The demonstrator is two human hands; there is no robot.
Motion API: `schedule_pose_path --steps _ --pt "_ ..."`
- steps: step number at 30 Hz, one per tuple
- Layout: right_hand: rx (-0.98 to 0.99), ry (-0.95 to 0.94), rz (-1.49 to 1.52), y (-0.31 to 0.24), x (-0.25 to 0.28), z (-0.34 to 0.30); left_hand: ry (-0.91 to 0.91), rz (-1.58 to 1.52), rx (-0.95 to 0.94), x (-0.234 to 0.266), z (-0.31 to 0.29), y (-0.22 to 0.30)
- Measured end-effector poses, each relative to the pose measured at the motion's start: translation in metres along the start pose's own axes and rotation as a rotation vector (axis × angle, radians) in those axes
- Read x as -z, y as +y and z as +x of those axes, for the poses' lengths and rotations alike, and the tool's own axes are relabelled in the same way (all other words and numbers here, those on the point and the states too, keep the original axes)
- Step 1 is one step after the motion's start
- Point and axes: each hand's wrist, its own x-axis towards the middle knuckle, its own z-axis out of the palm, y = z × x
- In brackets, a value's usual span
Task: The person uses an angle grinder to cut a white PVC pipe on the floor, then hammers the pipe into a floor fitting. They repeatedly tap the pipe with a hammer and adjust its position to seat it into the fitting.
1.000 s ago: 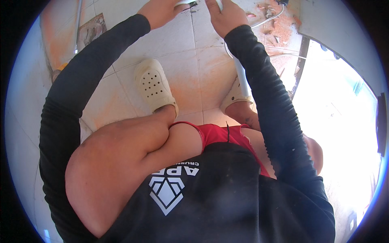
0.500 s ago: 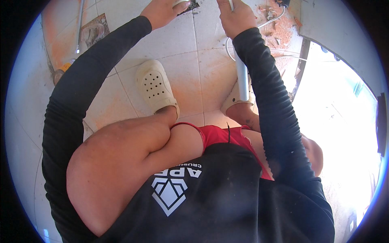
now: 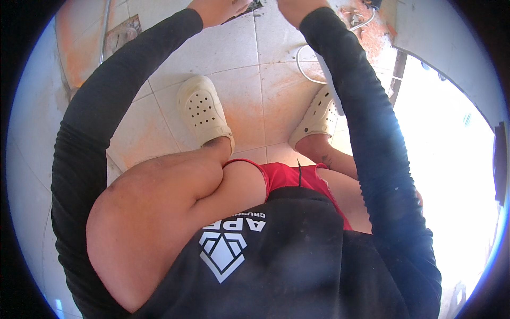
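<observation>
My left hand (image 3: 220, 10) is at the top edge beside a dark broken gap (image 3: 256, 6) in the floor tiles. Its fingers look curled, partly cut off by the picture edge; what they hold is hidden. Across from it, my right hand (image 3: 297, 9) is also cut off at the top, its fingers out of sight. A smooth white tube (image 3: 331, 85) slants out from under my right forearm, its lower end over the right clog. The tube follows the right hand's motion, and the earlier frame shows that hand wrapped around it.
Cream clogs (image 3: 202, 109) stand on tiles dusted orange. A white cable (image 3: 303, 69) loops near the tube. Broken rubble (image 3: 353, 16) lies at upper right. On the left are a rough cut-out patch (image 3: 122, 34) and a thin metal pipe (image 3: 104, 32).
Both hands have moved farther up toward the top edge. The white tube has shifted up and right, now more slanted and uncovering more of the right clog.
</observation>
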Motion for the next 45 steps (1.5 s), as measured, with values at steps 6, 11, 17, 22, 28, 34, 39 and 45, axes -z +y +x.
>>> schedule_pose_path --steps 6,11,17,22,28,34,39,45 --pt "0.038 0.129 -0.028 0.006 -0.003 -0.033 0.189 -0.222 0.080 0.011 -0.021 0.005" --pt "-0.274 -0.073 -0.053 0.009 -0.030 -0.126 0.013 -0.247 0.445 0.030 -0.096 0.031" --pt "-0.152 -0.331 -0.024 0.002 -0.074 -0.194 -0.482 -0.287 0.664 0.059 -0.194 0.031" --pt "-0.034 -0.483 -0.130 -0.011 -0.088 -0.189 -0.422 0.127 0.552 0.067 -0.239 0.004" --pt "-0.311 -0.332 0.071 -0.068 -0.069 -0.081 -0.445 0.157 0.650 0.062 -0.214 -0.009" --pt "-0.122 -0.310 0.189 -0.122 -0.076 0.031 -0.463 0.032 0.638 0.045 -0.197 -0.007" --pt "0.093 -0.270 0.141 -0.098 -0.096 0.054 -0.315 -0.143 0.616 0.070 -0.178 0.047" --pt "0.199 -0.192 0.086 -0.061 -0.091 0.027 -0.501 -1.069 -0.180 0.139 -0.093 0.143"
